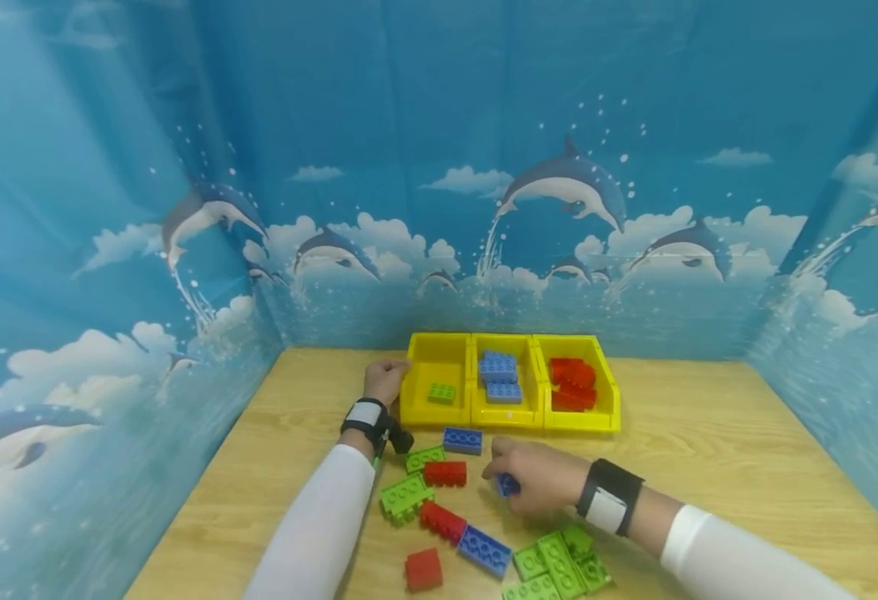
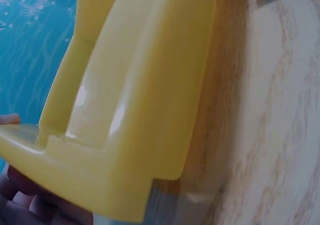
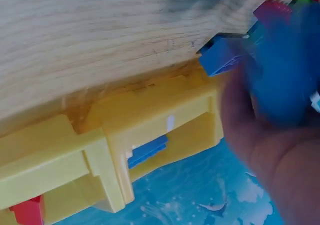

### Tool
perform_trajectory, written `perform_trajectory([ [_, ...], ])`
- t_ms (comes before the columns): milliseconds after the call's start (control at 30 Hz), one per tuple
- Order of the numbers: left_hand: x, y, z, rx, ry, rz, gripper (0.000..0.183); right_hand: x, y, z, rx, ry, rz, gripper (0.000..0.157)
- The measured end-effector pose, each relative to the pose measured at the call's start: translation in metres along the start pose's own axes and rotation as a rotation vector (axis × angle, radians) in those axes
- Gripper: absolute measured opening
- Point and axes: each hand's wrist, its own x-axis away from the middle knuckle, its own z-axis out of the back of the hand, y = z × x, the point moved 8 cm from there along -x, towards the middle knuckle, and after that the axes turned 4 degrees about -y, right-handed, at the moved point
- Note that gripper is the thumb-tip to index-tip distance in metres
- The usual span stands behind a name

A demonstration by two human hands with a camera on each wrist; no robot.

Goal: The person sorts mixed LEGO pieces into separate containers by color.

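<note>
In the head view my right hand [image 1: 539, 475] grips a blue toy brick [image 1: 508, 484] low over the table, in front of the yellow bins. The same held brick [image 3: 282, 70] looks large and blurred in the right wrist view. My left hand [image 1: 386, 380] grips the left side of the leftmost yellow bin [image 1: 413, 404], its fingers at the rim. One green brick [image 1: 442, 392] lies in that bin. Several blue bricks [image 1: 499, 371] fill part of the middle bin, and several red bricks [image 1: 574, 383] lie in the right one.
Loose bricks lie on the table [image 1: 679, 433] before the bins: a blue brick [image 1: 463, 440], red bricks [image 1: 444, 473], green bricks [image 1: 406, 497] and another blue brick [image 1: 484, 549]. A green cluster [image 1: 559, 565] sits near the right forearm. A dolphin-printed curtain [image 1: 439, 167] surrounds the table.
</note>
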Motion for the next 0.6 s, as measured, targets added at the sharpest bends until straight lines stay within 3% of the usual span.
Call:
perform_trajectory([
  [133,0.001,0.001,0.002,0.004,0.005,-0.011,0.029,-0.013,0.007,0.023,0.035,0.099,-0.037,0.032],
  [367,0.0,0.0,0.008,0.007,0.02,-0.012,0.031,-0.048,0.036,0.082,0.185,0.459,-0.074,0.007],
  [500,-0.005,-0.004,0.005,-0.005,0.02,-0.011,0.032,-0.066,0.066,0.106,0.256,0.554,-0.144,0.03],
  [600,-0.006,-0.004,0.002,-0.017,0.029,-0.017,0.031,-0.079,0.092,0.111,0.281,0.544,-0.225,0.035],
])
